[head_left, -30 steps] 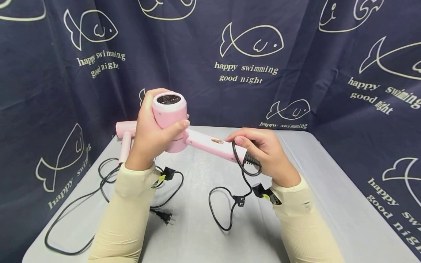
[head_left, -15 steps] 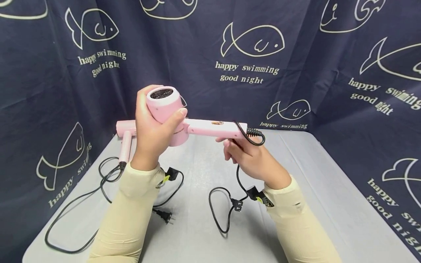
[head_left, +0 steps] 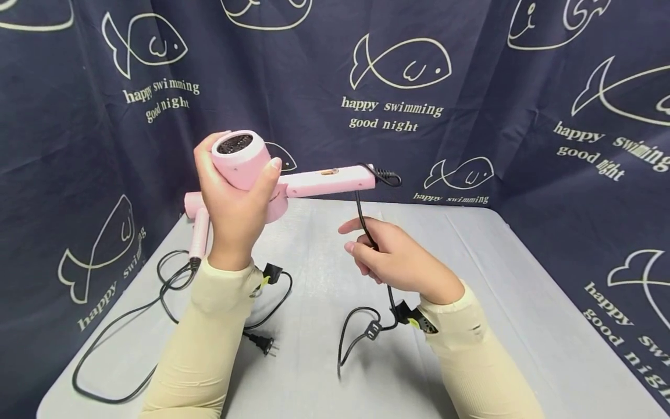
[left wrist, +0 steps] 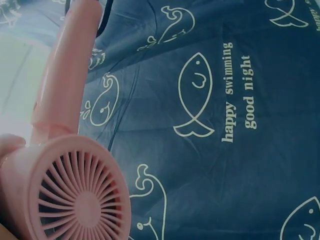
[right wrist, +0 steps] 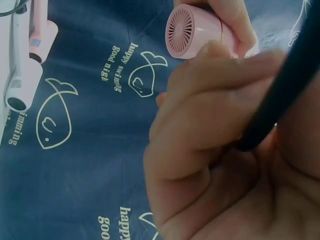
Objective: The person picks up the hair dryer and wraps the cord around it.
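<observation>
A pink hair dryer [head_left: 246, 169] is held up by my left hand [head_left: 230, 201], which grips its round barrel with the thumb across the near side. Its handle [head_left: 330, 183] points right, with a small switch on top and a black cord [head_left: 360, 206] looped at its end. In the left wrist view the finned grille [left wrist: 86, 207] shows close up. My right hand [head_left: 398, 259] is below the handle and apart from it. The cord runs down through its curled fingers, and the index finger sticks out. The black plug [head_left: 373, 330] is under the right hand.
A second pink dryer [head_left: 199, 233] lies at the table's left behind my left arm, its cord looped towards the front. Another black plug [head_left: 264, 344] lies beside my left sleeve. A white dryer [right wrist: 24, 85] shows in the right wrist view. Dark printed curtains surround the grey table [head_left: 314, 372].
The right hand has come off the handle's end and moved down to the cord. My left hand has shifted up and left with the dryer, whose handle has swung up to near level.
</observation>
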`<state>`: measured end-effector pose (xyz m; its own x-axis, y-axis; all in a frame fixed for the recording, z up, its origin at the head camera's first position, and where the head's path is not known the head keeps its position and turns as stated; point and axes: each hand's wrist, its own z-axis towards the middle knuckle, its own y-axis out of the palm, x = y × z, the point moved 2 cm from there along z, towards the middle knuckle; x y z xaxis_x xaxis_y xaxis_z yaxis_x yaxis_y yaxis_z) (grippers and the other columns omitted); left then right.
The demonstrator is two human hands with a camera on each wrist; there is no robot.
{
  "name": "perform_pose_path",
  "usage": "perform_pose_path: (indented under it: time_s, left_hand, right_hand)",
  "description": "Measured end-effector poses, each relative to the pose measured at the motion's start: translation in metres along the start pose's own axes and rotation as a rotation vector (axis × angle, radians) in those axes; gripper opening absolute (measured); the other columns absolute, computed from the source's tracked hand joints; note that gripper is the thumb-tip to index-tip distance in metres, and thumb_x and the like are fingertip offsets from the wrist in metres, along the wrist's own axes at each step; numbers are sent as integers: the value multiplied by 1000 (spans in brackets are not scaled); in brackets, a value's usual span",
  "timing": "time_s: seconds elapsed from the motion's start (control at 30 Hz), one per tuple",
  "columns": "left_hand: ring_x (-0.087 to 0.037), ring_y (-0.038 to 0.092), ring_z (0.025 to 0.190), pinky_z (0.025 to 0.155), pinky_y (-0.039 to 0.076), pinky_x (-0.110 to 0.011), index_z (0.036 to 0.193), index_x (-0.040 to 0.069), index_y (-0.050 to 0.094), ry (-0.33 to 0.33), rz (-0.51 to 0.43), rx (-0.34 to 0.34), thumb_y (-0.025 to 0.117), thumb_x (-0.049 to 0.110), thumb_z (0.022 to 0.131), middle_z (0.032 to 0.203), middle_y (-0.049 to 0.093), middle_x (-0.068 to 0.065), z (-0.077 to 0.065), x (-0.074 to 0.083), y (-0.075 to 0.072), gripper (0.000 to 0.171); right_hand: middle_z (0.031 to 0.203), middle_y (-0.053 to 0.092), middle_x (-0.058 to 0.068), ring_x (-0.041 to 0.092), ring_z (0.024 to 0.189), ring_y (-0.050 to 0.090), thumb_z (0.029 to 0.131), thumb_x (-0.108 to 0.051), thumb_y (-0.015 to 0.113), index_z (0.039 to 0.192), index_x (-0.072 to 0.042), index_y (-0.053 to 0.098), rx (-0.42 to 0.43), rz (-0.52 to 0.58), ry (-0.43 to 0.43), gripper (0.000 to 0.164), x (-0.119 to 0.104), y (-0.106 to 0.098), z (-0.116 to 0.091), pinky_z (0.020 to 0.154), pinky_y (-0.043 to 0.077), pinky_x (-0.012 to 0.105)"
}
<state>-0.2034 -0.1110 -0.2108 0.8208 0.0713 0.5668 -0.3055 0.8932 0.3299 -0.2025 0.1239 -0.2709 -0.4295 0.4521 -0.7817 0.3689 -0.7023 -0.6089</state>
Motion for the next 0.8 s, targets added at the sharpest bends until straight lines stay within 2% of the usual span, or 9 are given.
perform_pose_path:
  time_s: [0.13,0.27,0.37,0.47,0.6,0.7,0.8]
  left_hand:
    - [-20,55,103,95,43,-33,120,-1,42,65,57,47,76,2,69,114,53,-9,2,0,-2,62]
    - [-15,53,107,99,39,-31,121,-2,42,162,184,84,77,3,68,116,52,-9,5,1,-5,63]
    - [-15,52,110,101,38,-31,119,-6,45,263,300,76,77,4,69,117,53,-12,6,1,-6,60]
    - [-17,53,110,100,39,-32,117,-9,48,361,395,43,76,6,70,114,55,-17,7,1,-6,57]
    - [-21,55,106,97,43,-33,115,-10,50,431,421,-33,73,6,69,110,57,-22,7,2,-6,53]
    - [-22,56,105,97,44,-33,114,-9,52,452,408,-103,73,6,68,108,58,-21,5,2,-3,53]
    - [-24,57,102,95,45,-33,114,-8,53,458,380,-180,73,5,66,107,60,-20,2,5,0,54]
  right_hand:
    - [59,55,3,17,43,49,98,-28,50,115,-26,53,-80,-98,3,17,3,5,-1,48,49,34]
    - [55,47,-6,6,47,44,100,-35,46,100,-31,55,-102,-255,-59,10,1,6,-4,54,46,27]
    - [58,44,-8,5,52,42,99,-39,47,93,-34,57,-28,-315,-128,13,-5,1,-9,57,44,25]
    - [63,42,-9,5,56,40,99,-38,47,92,-36,58,66,-352,-193,13,-11,-8,-16,59,44,25]
    - [63,38,-10,4,56,37,100,-32,46,91,-33,59,231,-398,-284,16,-18,-21,-24,57,40,22]
    - [61,36,-10,3,53,37,99,-26,49,90,-31,62,358,-420,-351,16,-23,-31,-30,52,36,20]
    - [61,36,-11,3,52,36,97,-22,54,92,-29,66,450,-414,-414,15,-26,-39,-34,51,33,18]
